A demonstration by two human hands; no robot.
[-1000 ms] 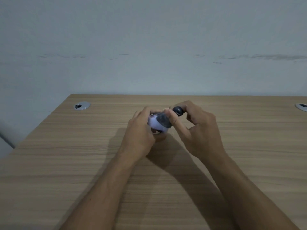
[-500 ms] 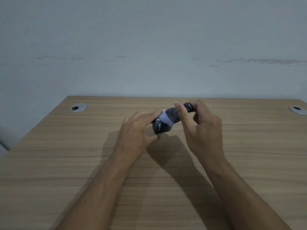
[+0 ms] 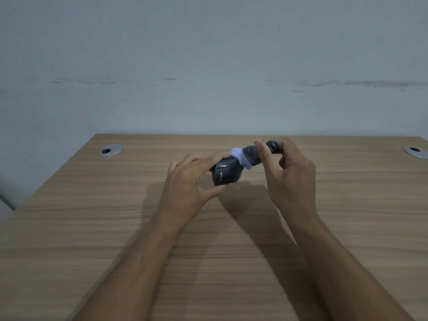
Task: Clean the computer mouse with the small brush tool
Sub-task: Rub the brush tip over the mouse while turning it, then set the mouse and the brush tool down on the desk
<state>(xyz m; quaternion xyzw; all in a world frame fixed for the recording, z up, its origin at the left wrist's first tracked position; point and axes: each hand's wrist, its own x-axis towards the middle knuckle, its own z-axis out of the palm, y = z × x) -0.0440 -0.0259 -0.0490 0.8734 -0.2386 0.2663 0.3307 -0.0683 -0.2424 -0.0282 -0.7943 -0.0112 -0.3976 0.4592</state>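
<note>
A dark grey computer mouse (image 3: pixel 225 174) with white lettering on its side is lifted above the wooden desk (image 3: pixel 92 228), tilted, in my left hand (image 3: pixel 187 184). My right hand (image 3: pixel 289 172) pinches a small dark brush tool (image 3: pixel 253 154) with a round black end (image 3: pixel 273 145) and a pale lilac head (image 3: pixel 240 157). The pale head rests against the mouse's upper far end. Fingers hide the mouse's far side.
Two round silver cable grommets sit in the desk near its back edge, one at the left (image 3: pixel 111 150) and one at the right (image 3: pixel 415 152). A plain pale wall (image 3: pixel 208 66) rises right behind the desk.
The mouse has turned in my left hand so its lettered side faces me. The brush has shifted up and right, from covering the mouse to touching its far end.
</note>
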